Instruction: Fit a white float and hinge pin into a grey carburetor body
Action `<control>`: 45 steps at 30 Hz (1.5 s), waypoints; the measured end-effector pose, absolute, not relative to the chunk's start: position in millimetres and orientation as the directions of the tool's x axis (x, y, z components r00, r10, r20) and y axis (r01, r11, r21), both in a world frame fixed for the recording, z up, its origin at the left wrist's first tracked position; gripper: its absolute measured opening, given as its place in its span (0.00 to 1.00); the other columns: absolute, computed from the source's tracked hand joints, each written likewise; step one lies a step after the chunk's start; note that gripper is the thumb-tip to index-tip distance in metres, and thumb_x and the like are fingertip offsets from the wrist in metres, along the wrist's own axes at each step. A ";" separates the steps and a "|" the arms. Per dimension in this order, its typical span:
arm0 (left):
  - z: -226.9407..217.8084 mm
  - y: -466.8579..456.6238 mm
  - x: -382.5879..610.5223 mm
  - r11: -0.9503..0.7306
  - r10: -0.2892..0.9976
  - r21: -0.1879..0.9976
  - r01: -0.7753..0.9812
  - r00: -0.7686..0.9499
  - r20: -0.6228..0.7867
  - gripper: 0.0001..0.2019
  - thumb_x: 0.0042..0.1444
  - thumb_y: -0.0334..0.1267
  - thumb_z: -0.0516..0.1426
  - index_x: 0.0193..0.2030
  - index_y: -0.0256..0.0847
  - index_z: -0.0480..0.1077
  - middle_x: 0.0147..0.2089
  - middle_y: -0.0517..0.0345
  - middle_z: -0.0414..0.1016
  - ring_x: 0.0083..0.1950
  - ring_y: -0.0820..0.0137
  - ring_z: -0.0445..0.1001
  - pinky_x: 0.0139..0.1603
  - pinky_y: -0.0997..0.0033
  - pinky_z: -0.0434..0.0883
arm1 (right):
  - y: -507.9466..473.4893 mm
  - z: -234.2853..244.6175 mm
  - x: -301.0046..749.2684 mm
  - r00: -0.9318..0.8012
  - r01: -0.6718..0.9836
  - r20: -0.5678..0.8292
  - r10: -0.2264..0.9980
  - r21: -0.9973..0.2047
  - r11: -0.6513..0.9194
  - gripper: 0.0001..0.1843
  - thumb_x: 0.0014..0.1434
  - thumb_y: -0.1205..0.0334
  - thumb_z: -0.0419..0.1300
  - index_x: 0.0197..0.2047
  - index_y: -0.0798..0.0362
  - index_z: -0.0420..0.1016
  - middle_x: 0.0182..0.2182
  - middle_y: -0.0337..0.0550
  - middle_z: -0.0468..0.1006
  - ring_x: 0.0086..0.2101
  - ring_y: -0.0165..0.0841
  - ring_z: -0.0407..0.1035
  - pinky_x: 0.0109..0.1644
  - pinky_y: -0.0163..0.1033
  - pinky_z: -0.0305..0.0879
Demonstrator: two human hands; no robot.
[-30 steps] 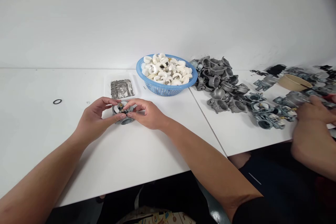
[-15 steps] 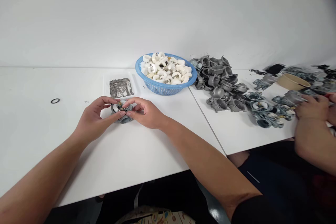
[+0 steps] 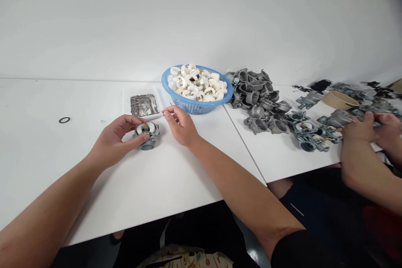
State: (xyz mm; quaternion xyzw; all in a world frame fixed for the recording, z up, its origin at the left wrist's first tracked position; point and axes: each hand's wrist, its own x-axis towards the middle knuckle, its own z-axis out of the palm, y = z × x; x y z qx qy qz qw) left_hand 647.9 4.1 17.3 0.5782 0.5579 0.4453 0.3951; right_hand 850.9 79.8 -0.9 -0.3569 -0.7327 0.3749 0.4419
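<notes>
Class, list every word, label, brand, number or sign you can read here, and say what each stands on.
None can be read.
Patterned cloth at the bottom edge: print too small to make out any lettering.
Metal part in the left hand: no legible marking.

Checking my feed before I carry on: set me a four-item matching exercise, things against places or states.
1. Left hand
2. Basket
3. Ring
4. Right hand

A. Black, lying flat on the table
B. Fingers bent, clear of the metal part
C. Blue, heaped with white pieces
D. Gripping the metal part

Pairs: 1-D, 2-C, 3-A, 4-B
</notes>
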 end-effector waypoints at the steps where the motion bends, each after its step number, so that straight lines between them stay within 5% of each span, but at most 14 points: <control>1: 16.3 4.6 646.8 -0.076 0.996 0.951 0.299 -0.012 0.083 0.20 0.48 0.52 0.69 0.42 0.50 0.68 0.57 0.54 0.75 0.61 0.51 0.72 0.59 0.46 0.73 | 82.0 -2.3 849.5 -0.353 0.230 0.396 0.848 -0.841 0.489 0.15 0.70 0.50 0.51 0.46 0.51 0.73 0.44 0.40 0.77 0.40 0.30 0.69 0.45 0.35 0.64; 6: 13.0 8.7 643.8 -0.125 0.992 0.936 0.329 0.043 0.117 0.20 0.51 0.53 0.68 0.44 0.48 0.68 0.58 0.53 0.75 0.62 0.54 0.72 0.68 0.43 0.64 | 103.9 9.3 828.3 -0.396 0.455 0.406 0.823 -0.692 0.560 0.13 0.69 0.60 0.50 0.49 0.52 0.74 0.46 0.42 0.78 0.39 0.32 0.70 0.46 0.37 0.64; 11: 14.0 9.7 641.7 -0.134 0.989 0.937 0.322 0.100 0.107 0.20 0.54 0.54 0.65 0.46 0.48 0.68 0.61 0.52 0.73 0.62 0.55 0.71 0.67 0.41 0.64 | 132.0 38.4 789.2 -0.545 0.696 0.151 0.824 -0.467 0.546 0.16 0.62 0.70 0.54 0.50 0.50 0.76 0.48 0.43 0.79 0.42 0.36 0.72 0.43 0.37 0.66; 17: 16.8 6.9 637.9 -0.134 0.987 0.936 0.327 0.130 0.096 0.19 0.54 0.55 0.65 0.46 0.49 0.68 0.62 0.53 0.73 0.62 0.53 0.71 0.66 0.40 0.65 | 149.7 56.7 763.9 -0.629 0.772 -0.090 0.772 -0.192 0.606 0.20 0.53 0.73 0.62 0.49 0.50 0.77 0.49 0.46 0.80 0.42 0.38 0.75 0.39 0.36 0.68; 22: 20.2 5.2 639.3 -0.144 0.989 0.887 0.439 0.087 0.117 0.20 0.54 0.55 0.64 0.51 0.54 0.72 0.60 0.59 0.75 0.63 0.54 0.70 0.70 0.42 0.61 | 154.3 58.3 754.3 -0.581 0.814 -0.163 0.798 -0.114 0.570 0.22 0.49 0.74 0.65 0.50 0.55 0.78 0.50 0.53 0.80 0.46 0.43 0.76 0.42 0.39 0.71; 33: 21.9 5.2 639.1 -0.152 0.988 0.864 0.479 0.099 0.119 0.21 0.55 0.55 0.63 0.54 0.54 0.71 0.60 0.61 0.74 0.63 0.57 0.71 0.66 0.51 0.68 | 149.2 67.8 741.2 -0.519 0.851 -0.292 0.803 -0.084 0.519 0.25 0.47 0.68 0.69 0.50 0.54 0.76 0.50 0.49 0.79 0.44 0.41 0.76 0.45 0.42 0.73; 45: 25.2 2.9 639.5 -0.161 0.986 0.869 0.467 0.106 0.126 0.20 0.55 0.53 0.62 0.54 0.53 0.71 0.60 0.60 0.75 0.63 0.55 0.70 0.62 0.52 0.71 | 148.4 78.2 726.8 -0.475 0.848 -0.472 0.743 -0.018 0.530 0.23 0.43 0.64 0.71 0.44 0.59 0.77 0.36 0.48 0.79 0.37 0.43 0.76 0.39 0.45 0.73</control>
